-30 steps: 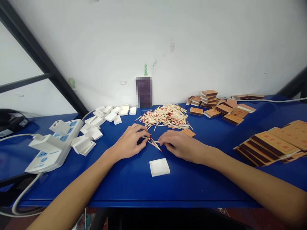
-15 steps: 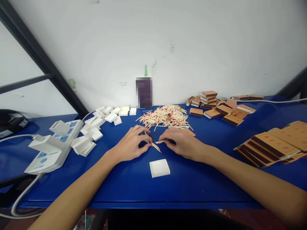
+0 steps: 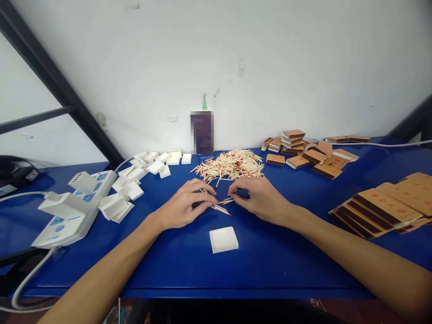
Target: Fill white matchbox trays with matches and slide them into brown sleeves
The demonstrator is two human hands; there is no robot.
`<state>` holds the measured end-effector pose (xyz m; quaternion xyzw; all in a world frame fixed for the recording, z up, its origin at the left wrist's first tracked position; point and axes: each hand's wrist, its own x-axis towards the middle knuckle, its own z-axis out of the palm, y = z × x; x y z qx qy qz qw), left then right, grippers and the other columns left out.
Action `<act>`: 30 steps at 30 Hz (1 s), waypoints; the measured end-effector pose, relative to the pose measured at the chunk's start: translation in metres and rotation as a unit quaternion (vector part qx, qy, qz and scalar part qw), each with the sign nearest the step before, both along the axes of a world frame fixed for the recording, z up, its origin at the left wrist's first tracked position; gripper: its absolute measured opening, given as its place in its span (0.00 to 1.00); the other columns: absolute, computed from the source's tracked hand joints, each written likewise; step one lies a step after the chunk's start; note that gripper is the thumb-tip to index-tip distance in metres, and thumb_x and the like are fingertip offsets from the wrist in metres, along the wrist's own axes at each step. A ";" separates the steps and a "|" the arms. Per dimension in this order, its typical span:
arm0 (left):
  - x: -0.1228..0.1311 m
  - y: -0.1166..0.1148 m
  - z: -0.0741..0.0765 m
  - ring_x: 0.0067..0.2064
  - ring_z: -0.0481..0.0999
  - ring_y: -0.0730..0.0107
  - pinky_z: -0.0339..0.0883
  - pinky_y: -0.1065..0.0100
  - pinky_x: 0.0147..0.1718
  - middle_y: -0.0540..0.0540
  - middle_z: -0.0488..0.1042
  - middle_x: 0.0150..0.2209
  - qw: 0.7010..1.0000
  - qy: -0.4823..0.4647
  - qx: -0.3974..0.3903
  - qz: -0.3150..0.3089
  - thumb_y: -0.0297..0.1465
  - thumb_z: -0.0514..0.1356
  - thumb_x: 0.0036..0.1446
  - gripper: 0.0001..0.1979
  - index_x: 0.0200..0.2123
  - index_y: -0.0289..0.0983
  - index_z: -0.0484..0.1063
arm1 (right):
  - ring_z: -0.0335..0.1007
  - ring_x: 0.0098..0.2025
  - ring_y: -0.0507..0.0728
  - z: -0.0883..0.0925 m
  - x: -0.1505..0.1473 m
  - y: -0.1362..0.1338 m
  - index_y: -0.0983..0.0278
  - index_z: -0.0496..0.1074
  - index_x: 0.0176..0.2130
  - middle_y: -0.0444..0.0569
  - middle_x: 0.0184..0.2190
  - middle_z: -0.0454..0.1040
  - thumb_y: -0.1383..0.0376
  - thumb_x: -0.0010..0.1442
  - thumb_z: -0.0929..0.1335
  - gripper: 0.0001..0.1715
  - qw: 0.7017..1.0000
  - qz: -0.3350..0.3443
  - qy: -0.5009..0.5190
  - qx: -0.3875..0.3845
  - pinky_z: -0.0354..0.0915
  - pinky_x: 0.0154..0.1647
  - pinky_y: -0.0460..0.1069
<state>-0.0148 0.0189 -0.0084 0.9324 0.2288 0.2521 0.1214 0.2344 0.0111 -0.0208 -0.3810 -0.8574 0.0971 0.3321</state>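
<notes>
Broadly, a pale wall (image 3: 162, 58) fills the back, with a blurred dark panel (image 3: 202, 132) low on it, and a glossy blue table (image 3: 162, 265) spreads out below. On the left of the table sits a white power strip (image 3: 72, 227), bearing plugged-in white adapters (image 3: 59, 203). Far to the right, orange-brown matchboxes (image 3: 384, 204) lie fanned over one another; behind them, a looser heap of matchboxes (image 3: 314, 155), partly stacked, lies near the wall. White matchbox trays (image 3: 135, 173) are jumbled between the power strip and the middle, and a broad pile of red-headed matches (image 3: 232, 164) lies in the centre, just beyond the hands.

The left hand (image 3: 184, 204) is curved, palm down, its thumb and forefinger nearly meeting over a few loose matches (image 3: 222, 209) that jut out rightward. The right hand (image 3: 261, 200) is curled more tightly, thumb and forefinger tips together at the ends of a couple more matches (image 3: 225, 200). Whether either hand truly pinches them or merely touches them, I cannot tell. Nearer the table's front edge, one white tray (image 3: 223, 240) lies flat, apart from both hands.
</notes>
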 end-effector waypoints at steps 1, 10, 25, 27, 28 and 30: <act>0.000 -0.001 0.000 0.48 0.72 0.66 0.66 0.61 0.50 0.45 0.75 0.45 1.000 -0.017 0.008 -0.002 0.28 0.55 0.66 0.10 0.43 0.41 0.77 | 0.73 0.31 0.52 0.000 0.000 0.000 0.62 0.74 0.33 0.43 0.30 0.79 0.72 0.59 0.67 0.07 1.000 -0.006 0.000 -0.012 0.65 0.34 0.47; 0.007 -0.005 0.001 0.54 0.70 0.54 0.60 0.51 0.56 0.40 0.70 0.55 0.993 0.114 0.041 0.013 0.36 0.60 0.57 0.20 0.53 0.39 0.73 | 0.74 0.38 0.54 0.000 0.002 0.012 0.62 0.75 0.36 0.45 0.35 0.79 0.71 0.61 0.65 0.10 0.998 0.010 -0.039 -0.037 0.66 0.42 0.49; 0.001 -0.001 0.003 0.54 0.69 0.55 0.60 0.52 0.54 0.41 0.72 0.53 0.986 0.145 0.058 0.062 0.38 0.58 0.60 0.17 0.49 0.38 0.77 | 0.71 0.42 0.57 0.001 0.010 0.007 0.63 0.75 0.43 0.50 0.38 0.78 0.73 0.63 0.62 0.14 0.993 0.056 -0.099 0.016 0.64 0.46 0.53; 0.002 -0.001 0.002 0.54 0.69 0.55 0.60 0.52 0.53 0.42 0.72 0.53 0.986 0.143 0.060 0.067 0.39 0.58 0.61 0.17 0.49 0.38 0.77 | 0.71 0.42 0.57 0.000 0.008 0.005 0.63 0.74 0.42 0.50 0.39 0.78 0.72 0.62 0.63 0.12 0.994 0.051 -0.100 0.017 0.64 0.47 0.54; 0.002 -0.001 0.001 0.53 0.69 0.56 0.61 0.52 0.53 0.42 0.72 0.53 0.985 0.141 0.062 0.071 0.39 0.58 0.61 0.17 0.49 0.38 0.77 | 0.71 0.43 0.58 0.000 0.007 0.005 0.63 0.73 0.42 0.50 0.39 0.78 0.72 0.62 0.63 0.11 0.994 0.044 -0.101 0.016 0.64 0.47 0.54; 0.004 -0.001 0.000 0.53 0.69 0.56 0.61 0.53 0.52 0.42 0.73 0.52 0.984 0.139 0.069 0.083 0.39 0.58 0.61 0.17 0.49 0.37 0.77 | 0.71 0.43 0.58 -0.001 0.006 0.003 0.63 0.72 0.43 0.51 0.40 0.77 0.71 0.62 0.64 0.11 0.994 0.029 -0.107 0.011 0.65 0.46 0.54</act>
